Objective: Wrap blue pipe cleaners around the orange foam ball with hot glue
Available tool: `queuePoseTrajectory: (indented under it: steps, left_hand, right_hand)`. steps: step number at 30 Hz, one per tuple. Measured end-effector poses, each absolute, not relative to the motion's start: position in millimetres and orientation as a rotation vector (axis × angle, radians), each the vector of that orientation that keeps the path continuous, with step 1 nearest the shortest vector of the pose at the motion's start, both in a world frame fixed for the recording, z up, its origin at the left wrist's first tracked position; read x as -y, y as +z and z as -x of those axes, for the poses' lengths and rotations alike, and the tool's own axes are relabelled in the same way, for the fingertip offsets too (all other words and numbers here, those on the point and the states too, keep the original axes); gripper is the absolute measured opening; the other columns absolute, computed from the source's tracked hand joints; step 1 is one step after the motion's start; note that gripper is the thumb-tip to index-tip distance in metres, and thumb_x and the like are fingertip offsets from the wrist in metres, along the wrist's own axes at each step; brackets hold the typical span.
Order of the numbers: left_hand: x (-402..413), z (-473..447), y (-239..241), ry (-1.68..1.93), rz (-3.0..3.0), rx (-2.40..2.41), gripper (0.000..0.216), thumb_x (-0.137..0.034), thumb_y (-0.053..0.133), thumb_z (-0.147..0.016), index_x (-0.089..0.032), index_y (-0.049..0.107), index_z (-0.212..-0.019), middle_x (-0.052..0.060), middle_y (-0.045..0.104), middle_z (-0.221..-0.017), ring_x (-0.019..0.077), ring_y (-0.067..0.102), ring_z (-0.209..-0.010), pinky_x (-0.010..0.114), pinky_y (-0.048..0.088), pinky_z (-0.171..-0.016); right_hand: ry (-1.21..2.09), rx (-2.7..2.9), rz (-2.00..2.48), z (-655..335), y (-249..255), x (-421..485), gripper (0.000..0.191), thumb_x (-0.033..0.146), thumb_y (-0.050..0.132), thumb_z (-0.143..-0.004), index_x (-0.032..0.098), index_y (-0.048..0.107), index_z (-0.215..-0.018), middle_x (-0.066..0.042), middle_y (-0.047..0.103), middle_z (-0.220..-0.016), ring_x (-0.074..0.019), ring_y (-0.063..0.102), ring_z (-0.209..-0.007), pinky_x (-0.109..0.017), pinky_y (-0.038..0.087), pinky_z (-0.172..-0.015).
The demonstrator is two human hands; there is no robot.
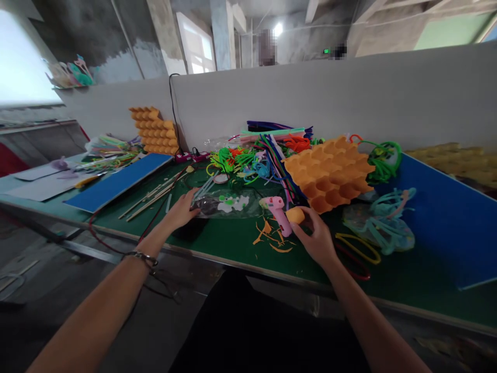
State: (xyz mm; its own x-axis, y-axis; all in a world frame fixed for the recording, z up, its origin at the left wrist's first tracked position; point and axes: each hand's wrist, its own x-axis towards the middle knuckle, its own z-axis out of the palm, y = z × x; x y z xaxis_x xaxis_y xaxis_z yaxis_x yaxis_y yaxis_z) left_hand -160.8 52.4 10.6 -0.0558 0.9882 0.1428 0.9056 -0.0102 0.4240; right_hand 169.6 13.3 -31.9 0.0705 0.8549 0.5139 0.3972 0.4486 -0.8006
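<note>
My right hand [316,235] pinches a small orange foam piece [295,214] just above the green table [233,243]. A pink glue gun [278,212] lies right beside that piece, with orange foam scraps [267,233] under it. My left hand [182,207] rests on the table with its fingers on the edge of a clear plastic bag [229,203] that holds white and green cut shapes. Beyond my right hand stands a large orange foam honeycomb block [330,171].
Heaps of coloured pipe cleaners [252,155] fill the table's middle. Blue boards lie at the left [116,181] and right [438,223]. Thin sticks [151,194], a second orange honeycomb block [155,129], teal cords [384,223] and a grey partition wall [310,93] surround the spot.
</note>
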Motion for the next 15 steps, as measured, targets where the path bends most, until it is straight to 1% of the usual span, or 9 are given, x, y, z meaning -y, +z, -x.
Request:
queuePoseTrajectory:
  steps: [3,5,6,8,10,12,14,15]
  left_hand:
    - [-56,153,14,0.661,-1.979,-2.025,0.058,-0.014,0.055,-0.073,-0.015,0.041,-0.130,0.015,0.054,-0.124,0.0243,0.065,-0.089,0.037,0.047,-0.089]
    - [-60,151,17,0.689,-1.940,-2.016,0.057,-0.014,0.054,-0.073,-0.015,0.043,-0.128,0.015,0.053,-0.124,0.0228,0.066,-0.084,0.037,0.047,-0.088]
    - [-61,151,18,0.704,-1.912,-2.016,0.057,-0.015,0.054,-0.073,-0.015,0.041,-0.129,0.015,0.053,-0.124,0.0224,0.065,-0.083,0.037,0.047,-0.087]
    - [-62,151,21,0.734,-1.833,-2.023,0.064,-0.019,0.055,-0.074,-0.014,0.033,-0.134,0.015,0.054,-0.122,0.0218,0.065,-0.084,0.035,0.048,-0.084]
    - [-61,151,23,0.744,-1.728,-2.026,0.076,-0.026,0.058,-0.073,-0.011,0.021,-0.138,0.014,0.061,-0.110,0.0216,0.065,-0.079,0.033,0.049,-0.076]
    - [-57,151,25,0.739,-1.624,-2.001,0.083,-0.031,0.059,-0.073,-0.007,0.015,-0.139,0.009,0.066,-0.088,0.0206,0.064,-0.071,0.029,0.049,-0.066]
    - [-50,149,27,0.737,-1.543,-1.955,0.080,-0.031,0.058,-0.074,-0.007,0.016,-0.138,0.001,0.063,-0.069,0.0190,0.061,-0.063,0.026,0.046,-0.058]
    - [-47,147,28,0.739,-1.513,-1.930,0.077,-0.030,0.057,-0.073,-0.008,0.020,-0.136,-0.001,0.061,-0.063,0.0180,0.060,-0.060,0.025,0.045,-0.055]
  right_hand:
    - [0.491,1.541,1.143,-169,-33,-13,0.030,0.033,0.058,-0.072,0.020,0.052,-0.098,-0.006,0.063,-0.092,-0.0190,0.062,-0.080,-0.035,0.053,-0.075]
    - [0.487,1.539,1.150,-169,-34,-13,0.030,0.034,0.057,-0.071,0.020,0.051,-0.097,-0.006,0.062,-0.092,-0.0193,0.061,-0.080,-0.035,0.052,-0.075]
    - [0.484,1.536,1.156,-169,-35,-14,0.030,0.034,0.056,-0.070,0.020,0.050,-0.096,-0.007,0.061,-0.091,-0.0195,0.061,-0.080,-0.036,0.052,-0.075]
    - [0.475,1.532,1.170,-170,-36,-15,0.029,0.034,0.054,-0.070,0.020,0.048,-0.095,-0.007,0.059,-0.088,-0.0199,0.060,-0.080,-0.036,0.052,-0.074]
    - [0.469,1.541,1.177,-171,-37,-17,0.028,0.035,0.052,-0.071,0.020,0.048,-0.094,-0.007,0.058,-0.090,-0.0209,0.059,-0.083,-0.038,0.051,-0.076]
    - [0.465,1.573,1.171,-171,-37,-18,0.027,0.036,0.051,-0.070,0.021,0.049,-0.093,-0.009,0.057,-0.098,-0.0228,0.058,-0.093,-0.040,0.049,-0.083]
    - [0.471,1.626,1.159,-171,-35,-18,0.027,0.038,0.053,-0.069,0.021,0.052,-0.090,-0.010,0.055,-0.106,-0.0245,0.054,-0.104,-0.042,0.044,-0.092]
    - [0.478,1.658,1.156,-169,-34,-18,0.026,0.038,0.055,-0.068,0.022,0.054,-0.088,-0.010,0.055,-0.109,-0.0250,0.053,-0.107,-0.042,0.042,-0.094]
